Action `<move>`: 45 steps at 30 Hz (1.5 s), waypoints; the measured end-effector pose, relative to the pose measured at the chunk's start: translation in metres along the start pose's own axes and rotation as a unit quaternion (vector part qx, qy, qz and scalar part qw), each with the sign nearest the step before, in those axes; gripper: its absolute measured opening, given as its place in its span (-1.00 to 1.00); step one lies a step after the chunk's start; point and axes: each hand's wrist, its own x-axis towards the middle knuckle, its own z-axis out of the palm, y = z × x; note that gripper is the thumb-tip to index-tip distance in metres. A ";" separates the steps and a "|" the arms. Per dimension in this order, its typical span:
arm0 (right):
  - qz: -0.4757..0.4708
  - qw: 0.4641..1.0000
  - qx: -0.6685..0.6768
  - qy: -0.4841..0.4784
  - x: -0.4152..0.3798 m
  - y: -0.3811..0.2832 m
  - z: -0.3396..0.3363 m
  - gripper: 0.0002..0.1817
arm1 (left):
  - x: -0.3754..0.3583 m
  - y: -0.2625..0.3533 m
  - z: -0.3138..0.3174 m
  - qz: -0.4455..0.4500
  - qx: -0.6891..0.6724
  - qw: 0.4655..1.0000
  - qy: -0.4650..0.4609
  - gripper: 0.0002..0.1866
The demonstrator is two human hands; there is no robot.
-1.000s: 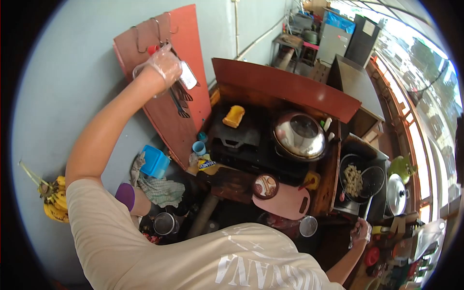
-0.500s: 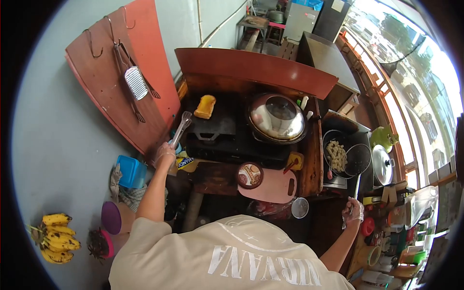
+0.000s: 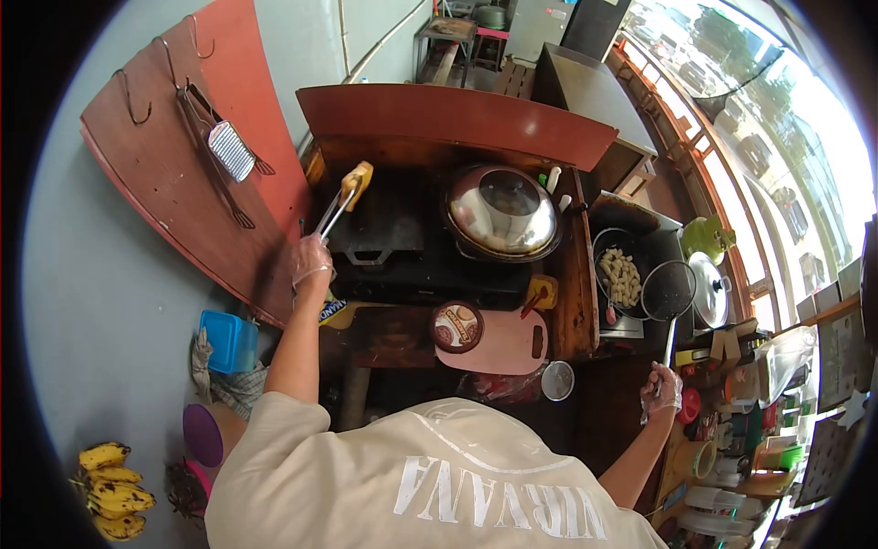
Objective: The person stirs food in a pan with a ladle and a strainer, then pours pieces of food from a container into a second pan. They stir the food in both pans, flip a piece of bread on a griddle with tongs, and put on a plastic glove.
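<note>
My left hand (image 3: 312, 261), in a clear plastic glove, is closed around metal tongs (image 3: 340, 212). Their tips grip a slice of toasted bread (image 3: 358, 180), tilted on edge above the back left of the black griddle pan (image 3: 384, 224). Also gloved, my right hand (image 3: 660, 392) is wrapped round the long handle of a mesh strainer (image 3: 669, 291). The strainer's basket rests at the right side of a dark pan (image 3: 605, 245) of pale cut pieces (image 3: 621, 278), which may be frying.
A lidded round pan (image 3: 503, 212) stands right of the griddle. In front lie a pink cutting board (image 3: 498, 348) and a round brown tub (image 3: 457, 327). A pot lid (image 3: 710, 291) leans right of the strainer. Utensils hang on the red-brown board (image 3: 137, 146) at left.
The tongs have moved forward from beside the griddle and closed on the toast, which is now lifted and turned on edge. My right hand keeps hold of the strainer. The whole view has shifted slightly.
</note>
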 end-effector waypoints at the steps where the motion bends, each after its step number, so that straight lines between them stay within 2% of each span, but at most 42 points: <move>1: -0.002 1.000 0.008 -0.004 0.000 -0.001 0.002 -0.84 | 0.003 -0.005 -0.004 0.117 0.071 0.989 0.063 -0.82; 2: -0.005 1.000 0.015 -0.008 0.000 -0.001 0.002 -0.83 | 0.003 -0.008 -0.007 0.230 0.140 0.955 0.123 -0.85; 6: -0.007 1.000 0.006 -0.019 0.011 0.002 0.003 -0.81 | -0.016 -0.005 -0.031 0.256 0.214 0.941 0.059 -0.89; 8: -0.001 1.000 0.012 -0.019 0.013 0.004 0.005 -0.83 | -0.033 -0.022 -0.039 0.224 0.150 0.963 0.001 -0.90; 9: 0.001 1.000 0.012 -0.020 0.013 0.004 0.008 -0.83 | -0.041 -0.036 -0.036 0.225 0.153 0.962 0.001 -0.90; 10: -0.001 1.000 0.015 -0.017 0.010 0.004 0.012 -0.85 | -0.048 -0.054 -0.027 0.145 -0.004 0.989 -0.016 -0.90; 11: -0.002 1.000 0.017 -0.014 0.009 0.005 0.014 -0.87 | -0.057 -0.060 -0.031 0.060 -0.161 0.985 -0.033 -0.89; 12: 0.001 1.000 0.017 -0.016 0.011 0.007 0.015 -0.87 | -0.068 -0.065 -0.036 0.060 -0.157 0.985 -0.032 -0.89; 13: 0.005 1.000 0.017 -0.015 0.014 0.008 0.017 -0.89 | -0.081 -0.055 -0.055 -0.105 -0.370 0.916 -0.117 -0.85; 14: 0.009 1.000 0.017 -0.014 0.017 0.008 0.019 -0.91 | -0.089 -0.043 -0.072 -0.260 -0.553 0.768 -0.190 -0.81; 15: 0.010 1.000 0.018 -0.019 0.020 0.008 0.021 -0.91 | -0.090 -0.034 -0.084 -0.260 -0.552 0.770 -0.185 -0.81; 17: 0.002 1.000 0.010 -0.023 0.023 0.007 0.026 -0.90 | -0.087 -0.018 -0.105 -0.113 -0.415 0.879 -0.205 -0.75; 18: -0.016 1.000 0.005 -0.009 0.028 0.007 0.028 -0.84 | -0.070 -0.014 -0.114 -0.024 -0.350 0.921 -0.170 -0.73; 19: -0.005 1.000 0.014 -0.012 0.032 0.006 0.029 -0.81 | -0.055 0.000 -0.137 0.093 -0.238 0.964 -0.079 -0.74; 20: -0.006 0.999 0.016 -0.039 0.046 0.008 0.023 -0.83 | -0.040 0.019 -0.166 0.204 -0.111 0.973 0.013 -0.73; 22: -0.021 0.998 -0.007 -0.057 0.065 0.011 0.016 -0.87 | -0.006 0.045 -0.217 0.318 0.068 0.933 0.154 -0.77; 23: -0.034 0.999 -0.007 -0.036 0.069 0.013 0.019 -0.89 | 0.009 0.055 -0.236 0.350 0.112 0.908 0.202 -0.79; 24: -0.034 0.998 -0.011 -0.047 0.062 0.008 0.026 -0.91 | 0.024 0.062 -0.254 0.382 0.153 0.878 0.245 -0.80; 26: -0.035 0.997 -0.014 -0.060 0.057 0.005 0.032 -0.92 | 0.048 0.072 -0.289 0.459 0.205 0.821 0.270 -0.73; 27: -0.030 0.998 -0.014 -0.057 0.060 0.007 0.033 -0.93 | 0.057 0.078 -0.306 0.458 0.208 0.820 0.275 -0.73; 29: -0.025 0.998 -0.011 -0.053 0.064 0.010 0.033 -0.93 | 0.071 0.088 -0.333 0.526 0.243 0.770 0.269 -0.72; 32: -0.022 0.997 -0.016 -0.066 0.064 0.012 0.029 -0.91 | 0.098 0.088 -0.351 0.534 0.288 0.755 0.249 -0.74; 37: -0.014 0.998 -0.020 -0.058 0.055 0.008 0.029 -0.91 | 0.122 0.080 -0.355 0.505 0.325 0.771 0.211 -0.76; 39: -0.018 0.998 -0.019 -0.064 0.058 0.010 0.023 -0.92 | 0.123 0.074 -0.354 0.444 0.376 0.797 0.163 -0.82; 43: -0.018 0.999 -0.014 -0.046 0.052 0.009 0.022 -0.93 | 0.123 0.058 -0.343 0.458 0.351 0.796 0.181 -0.82; 45: -0.017 0.999 -0.014 -0.042 0.047 0.006 0.027 -0.92 | 0.113 0.058 -0.341 0.461 0.367 0.792 0.161 -0.77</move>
